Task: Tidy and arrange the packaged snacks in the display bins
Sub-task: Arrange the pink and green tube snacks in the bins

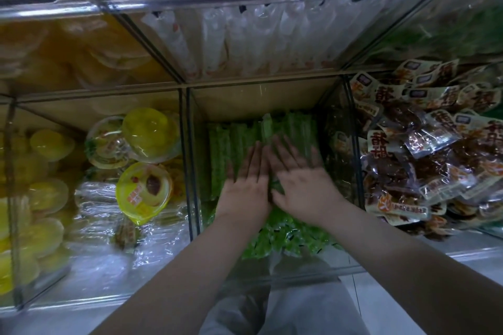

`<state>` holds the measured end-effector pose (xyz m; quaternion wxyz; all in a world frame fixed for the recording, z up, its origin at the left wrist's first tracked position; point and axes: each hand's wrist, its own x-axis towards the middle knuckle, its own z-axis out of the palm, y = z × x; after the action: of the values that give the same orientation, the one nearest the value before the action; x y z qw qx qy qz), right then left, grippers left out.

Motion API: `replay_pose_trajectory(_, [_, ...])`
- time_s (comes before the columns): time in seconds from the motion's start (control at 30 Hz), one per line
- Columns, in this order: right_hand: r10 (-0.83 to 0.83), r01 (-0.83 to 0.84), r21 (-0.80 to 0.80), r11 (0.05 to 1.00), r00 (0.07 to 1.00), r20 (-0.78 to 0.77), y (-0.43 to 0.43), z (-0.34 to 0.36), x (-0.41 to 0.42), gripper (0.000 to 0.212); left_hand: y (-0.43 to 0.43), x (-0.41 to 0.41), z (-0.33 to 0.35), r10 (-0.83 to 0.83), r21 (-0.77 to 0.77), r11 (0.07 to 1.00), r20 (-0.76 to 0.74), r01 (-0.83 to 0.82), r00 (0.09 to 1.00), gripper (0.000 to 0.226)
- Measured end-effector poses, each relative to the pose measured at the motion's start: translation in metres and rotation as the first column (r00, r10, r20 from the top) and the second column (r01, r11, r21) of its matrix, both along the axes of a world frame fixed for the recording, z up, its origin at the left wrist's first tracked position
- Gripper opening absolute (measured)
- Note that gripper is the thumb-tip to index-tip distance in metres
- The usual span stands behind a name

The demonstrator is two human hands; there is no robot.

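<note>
Two grips at work: I am laying my left grip (246,182) and right grip (302,185) flat, side by side, on the green packets (231,144) in the middle bin (189,160). Fingers are lying straight and clasping nothing. Yellow cups (147,128) are lying beyond its left wall and brown packets (408,160) beyond its right. White packets (231,35) are standing in one bin above. The packets are blurring together, so I cannot count them.

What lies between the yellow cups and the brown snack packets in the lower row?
The head view shows a clear bin of green packets there, with the left hand and right hand flat on them.
</note>
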<state>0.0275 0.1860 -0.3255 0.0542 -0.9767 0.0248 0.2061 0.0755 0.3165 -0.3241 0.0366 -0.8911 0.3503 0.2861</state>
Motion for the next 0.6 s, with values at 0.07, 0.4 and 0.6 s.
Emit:
replay_pose_trajectory(0.07, [-0.016,0.015,-0.036,0.999,0.999,-0.045,-0.012,-0.003,0.001,0.086,0.000,0.006,-0.001,0.090,0.021,0.996,-0.017,-0.089,0.996,0.076])
replay_pose_trajectory(0.4, [-0.052,0.050,-0.043,0.998,0.997,-0.061,-0.010,-0.004,-0.004,0.096,0.009,0.004,-0.010,-0.173,-0.176,0.964,0.144,0.197,0.974,0.086])
replay_pose_trajectory(0.6, [-0.251,0.252,0.012,0.968,0.966,-0.056,-0.012,-0.003,0.002,0.118,0.009,0.011,0.007,-0.054,-0.070,0.996,0.137,0.064,0.989,0.093])
